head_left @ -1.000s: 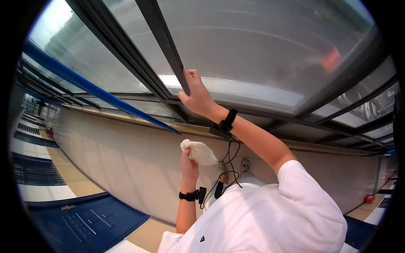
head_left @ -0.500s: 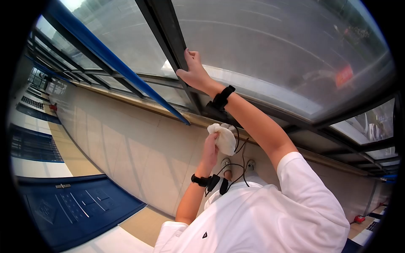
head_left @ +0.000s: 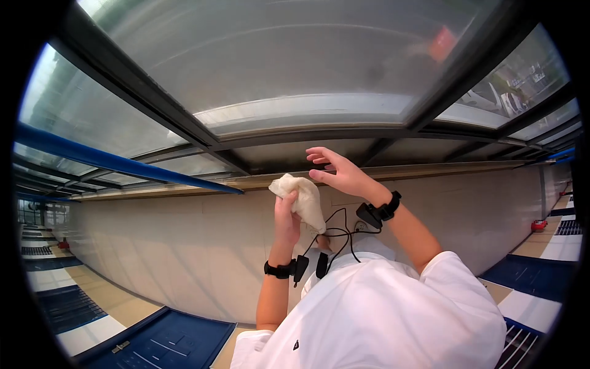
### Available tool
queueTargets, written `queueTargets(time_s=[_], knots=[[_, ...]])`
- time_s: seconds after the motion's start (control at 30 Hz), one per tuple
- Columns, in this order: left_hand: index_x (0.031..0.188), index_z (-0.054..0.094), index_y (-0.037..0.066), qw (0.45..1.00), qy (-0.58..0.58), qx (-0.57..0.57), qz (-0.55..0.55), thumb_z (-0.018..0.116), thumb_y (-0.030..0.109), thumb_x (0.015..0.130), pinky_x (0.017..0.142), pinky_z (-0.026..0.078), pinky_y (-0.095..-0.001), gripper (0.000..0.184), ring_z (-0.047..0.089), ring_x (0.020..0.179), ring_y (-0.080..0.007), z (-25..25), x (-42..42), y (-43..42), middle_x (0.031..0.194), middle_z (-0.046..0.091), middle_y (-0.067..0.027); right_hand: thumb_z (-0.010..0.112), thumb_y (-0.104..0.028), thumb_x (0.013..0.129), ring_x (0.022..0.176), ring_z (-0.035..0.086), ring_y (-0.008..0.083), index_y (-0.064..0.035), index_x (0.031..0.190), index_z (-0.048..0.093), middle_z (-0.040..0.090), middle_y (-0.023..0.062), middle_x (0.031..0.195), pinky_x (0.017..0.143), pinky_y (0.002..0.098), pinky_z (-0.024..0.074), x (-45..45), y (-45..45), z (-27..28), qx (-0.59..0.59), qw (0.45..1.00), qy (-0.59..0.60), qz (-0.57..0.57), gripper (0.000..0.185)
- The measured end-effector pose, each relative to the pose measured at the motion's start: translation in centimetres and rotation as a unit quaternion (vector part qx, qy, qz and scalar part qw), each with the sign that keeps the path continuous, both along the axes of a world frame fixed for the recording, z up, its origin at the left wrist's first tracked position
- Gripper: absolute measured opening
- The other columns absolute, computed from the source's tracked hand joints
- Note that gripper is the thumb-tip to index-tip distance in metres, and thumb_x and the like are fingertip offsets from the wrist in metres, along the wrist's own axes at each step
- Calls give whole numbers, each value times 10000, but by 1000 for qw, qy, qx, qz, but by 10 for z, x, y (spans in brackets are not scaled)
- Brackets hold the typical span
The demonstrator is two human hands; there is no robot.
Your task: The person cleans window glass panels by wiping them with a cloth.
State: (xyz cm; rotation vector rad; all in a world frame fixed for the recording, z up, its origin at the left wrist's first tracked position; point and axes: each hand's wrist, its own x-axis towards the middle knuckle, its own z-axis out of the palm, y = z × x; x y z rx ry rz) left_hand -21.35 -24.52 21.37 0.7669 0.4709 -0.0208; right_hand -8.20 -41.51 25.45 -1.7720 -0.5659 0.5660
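Well, one cloth (head_left: 307, 203) in the left hand (head_left: 287, 220)

Off the window frame (head_left: 140, 92), the right hand (head_left: 341, 174) now hovers near the cloth (head_left: 307, 202).

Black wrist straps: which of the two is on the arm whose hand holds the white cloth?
The left wrist strap. The left hand grips the cloth; the right hand, beyond the right wrist strap, is empty.
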Motion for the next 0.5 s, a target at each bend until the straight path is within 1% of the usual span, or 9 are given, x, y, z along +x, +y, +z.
queueTargets(time_s=[0.07, 0.1, 0.13, 0.2, 0.23, 0.33, 0.37, 0.47, 0.5], knots=[[1508, 380, 93, 999, -41, -15, -29, 631, 186, 981, 1030, 491, -354, 591, 568, 1230, -166, 15, 6, -23, 1342, 563, -41, 734, -284, 966, 1202, 627, 186, -63, 1449, 517, 652, 104, 1289, 1044, 356, 494, -36, -52, -1, 16, 985, 169, 34, 573], [1591, 265, 112, 997, -43, -14, -63, 645, 155, 977, 1060, 478, -362, 723, 525, 1288, -177, 15, 7, -31, 1402, 515, -45, 744, -271, 958, 1156, 640, 182, -53, 1429, 533, 663, 101, 1248, 1029, 351, 505, -52, -70, 6, 24, 983, 174, 48, 560], [1601, 247, 114, 994, -54, 10, -90, 645, 155, 979, 1065, 474, -360, 740, 527, 1285, -178, 28, 10, -44, 1409, 508, -46, 754, -259, 951, 1111, 654, 177, -42, 1410, 550, 675, 98, 1208, 1015, 347, 517, -67, -83, 13, 33, 982, 178, 61, 547], [1622, 210, 118, 984, -87, 58, -143, 647, 153, 983, 1075, 466, -357, 775, 531, 1278, -180, 64, 14, -71, 1423, 494, -47, 765, -253, 941, 1041, 658, 169, -16, 1356, 588, 690, 77, 1156, 1000, 343, 522, -92, -108, 19, 41, 991, 128, 0, 510], [1569, 330, 104, 981, -89, 61, -163, 655, 148, 983, 1065, 470, -346, 671, 551, 1237, -167, 69, 15, -84, 1366, 543, -44, 775, -232, 919, 978, 654, 193, -22, 1263, 644, 689, 87, 1086, 917, 339, 534, -103, -121, 30, 47, 993, 89, -69, 424], [1443, 481, 80, 963, -79, 83, -245, 644, 128, 991, 1051, 479, -331, 483, 573, 1194, -152, 58, 25, -125, 1272, 604, -34, 781, -213, 892, 915, 634, 228, -43, 1194, 669, 659, 97, 985, 824, 339, 523, -120, -187, 41, -57, 981, -80, -167, 364], [1297, 568, 69, 960, -103, 110, -237, 628, 121, 1006, 940, 537, -295, 302, 611, 1080, -116, 57, 26, -147, 1159, 638, -13, 775, -205, 884, 869, 600, 253, -51, 1117, 683, 612, 102, 925, 764, 348, 501, -124, -216, 46, -99, 974, -87, -182, 294], [1260, 560, 76, 911, -114, 209, -337, 611, 136, 1029, 794, 569, -255, 244, 623, 974, -79, 69, 19, -199, 1113, 626, 5, 756, -188, 900, 865, 594, 242, -40, 1062, 666, 595, 92, 928, 772, 351, 503, -139, -296, 55, -79, 956, -154, -236, 238], [1224, 549, 83, 895, -150, 225, -355, 608, 170, 1043, 693, 571, -238, 209, 622, 906, -57, 73, 16, -218, 1070, 614, 20, 744, -175, 907, 877, 597, 242, -41, 1063, 652, 597, 93, 946, 776, 354, 504, -142, -314, 56, -61, 952, -170, -247, 225]])
